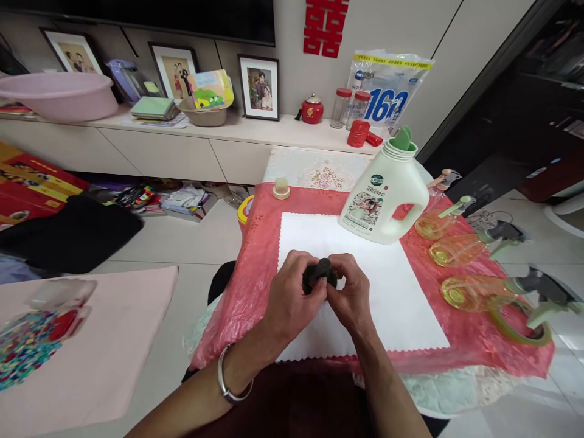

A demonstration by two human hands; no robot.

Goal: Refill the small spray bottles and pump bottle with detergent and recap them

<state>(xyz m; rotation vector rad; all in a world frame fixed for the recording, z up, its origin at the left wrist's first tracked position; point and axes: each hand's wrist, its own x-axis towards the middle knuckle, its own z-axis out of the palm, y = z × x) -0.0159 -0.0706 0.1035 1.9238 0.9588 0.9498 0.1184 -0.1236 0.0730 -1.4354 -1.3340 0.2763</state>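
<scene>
Over the white scalloped mat [392, 310], both hands meet around a small black pump head [323, 267], seen from above; whatever sits below it is hidden. My left hand [292, 292] is closed, its fingers wrapped around the left side and the thumb pressed at the front. From the right, my right hand [351, 289] pinches the same part with its thumb and fingers. Just beyond them a big pale green detergent jug [383, 194] stands upright, its mouth uncapped and the green spout showing. A cream-coloured cap [281, 187] lies behind the mat to the left.
Several spray bottles with yellow liquid [460, 249] lie on the red plastic sheet [241, 292] at right, near a tape roll [520, 325]. Glass jars [340, 109] and a large plastic bag [387, 88] stand on the back cabinet. A pink board [114, 340] holds colourful small pieces at left.
</scene>
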